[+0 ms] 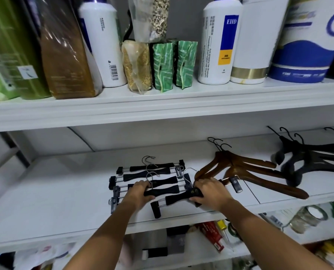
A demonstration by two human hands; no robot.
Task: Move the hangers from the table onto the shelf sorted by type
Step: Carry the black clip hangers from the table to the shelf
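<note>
We see 3 groups of hangers on the middle shelf (64,191). Black clip hangers (150,168) lie stacked in the centre. Brown wooden hangers (246,166) lie just right of them, and black hangers (314,158) sit at the far right, close beside the wooden ones. Our left hand (138,193) reaches in over the near edge, its fingers (142,185) curled round the bar of the second hanger (162,190) from the front of the stack. Our right hand (211,191) has its fingers (203,182) clamped on the right end of the nearest hanger (178,197). That hanger lies tilted, its left clip toward the shelf's near edge. On the upper shelf (162,106) stand bottles (218,45) and packets (162,65).
</note>
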